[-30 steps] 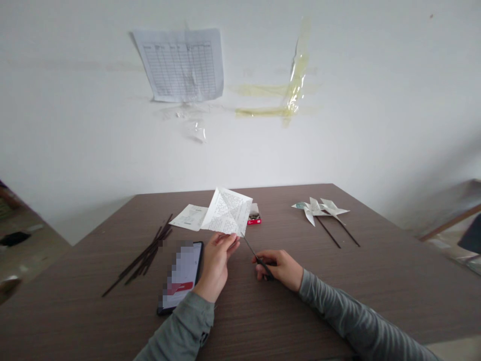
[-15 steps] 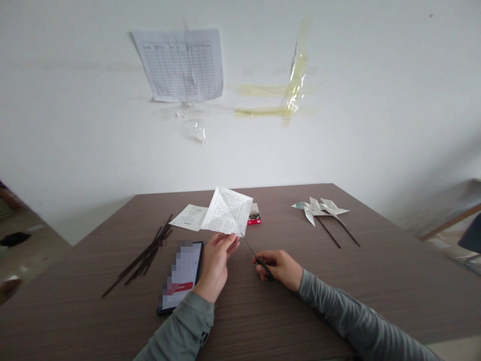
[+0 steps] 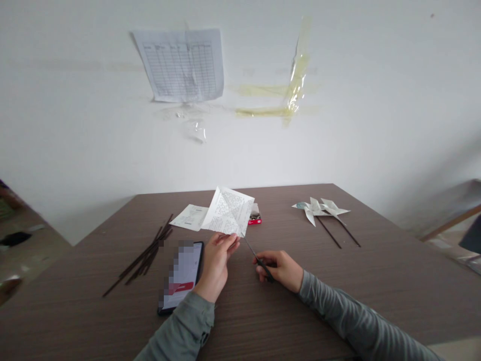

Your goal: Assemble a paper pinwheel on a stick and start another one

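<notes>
Pinched in my left hand [image 3: 218, 263] is a squarish sheet of printed paper [image 3: 228, 211], held up by its lower edge with crease lines running across it. My right hand [image 3: 281, 269] is closed around the dark handles of a pair of scissors [image 3: 256, 256]. The blades point up and left, and their tips meet the paper's lower right corner close to my left fingertips. How far the blades reach into the paper is too small to tell. Behind the paper a small red box [image 3: 255, 219] of little metal pieces is partly hidden.
More printed paper [image 3: 190, 217] lies behind my left hand. A phone [image 3: 182, 276] and several thin dark sticks [image 3: 145, 253] are on the left. Two paper pinwheels [image 3: 319, 208] on sticks lie at the right of the brown table [image 3: 300, 321]. A printed sheet [image 3: 182, 65] is taped to the wall.
The paper's right edge has shifted very slightly to the right. Both hands and the scissors are nearly where they were.
</notes>
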Demonstrator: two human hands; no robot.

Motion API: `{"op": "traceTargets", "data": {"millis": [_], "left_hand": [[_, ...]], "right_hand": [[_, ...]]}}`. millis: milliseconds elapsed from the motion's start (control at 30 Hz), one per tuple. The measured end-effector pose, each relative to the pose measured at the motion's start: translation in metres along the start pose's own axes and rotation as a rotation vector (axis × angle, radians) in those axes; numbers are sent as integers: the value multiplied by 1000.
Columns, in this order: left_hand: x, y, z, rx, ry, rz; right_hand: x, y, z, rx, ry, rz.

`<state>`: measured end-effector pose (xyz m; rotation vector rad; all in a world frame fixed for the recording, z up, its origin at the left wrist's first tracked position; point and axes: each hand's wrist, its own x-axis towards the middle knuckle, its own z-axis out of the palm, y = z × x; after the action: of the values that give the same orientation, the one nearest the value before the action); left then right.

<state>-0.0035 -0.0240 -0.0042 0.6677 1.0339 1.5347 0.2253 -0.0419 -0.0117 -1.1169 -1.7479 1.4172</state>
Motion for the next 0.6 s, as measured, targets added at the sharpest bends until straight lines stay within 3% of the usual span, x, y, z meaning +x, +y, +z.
{"op": "traceTargets", "data": {"millis": [600], "left_hand": [[-4,10,4,36,0,-41]], "right_hand": [[0,3,-1,-26,5,-55]]}}
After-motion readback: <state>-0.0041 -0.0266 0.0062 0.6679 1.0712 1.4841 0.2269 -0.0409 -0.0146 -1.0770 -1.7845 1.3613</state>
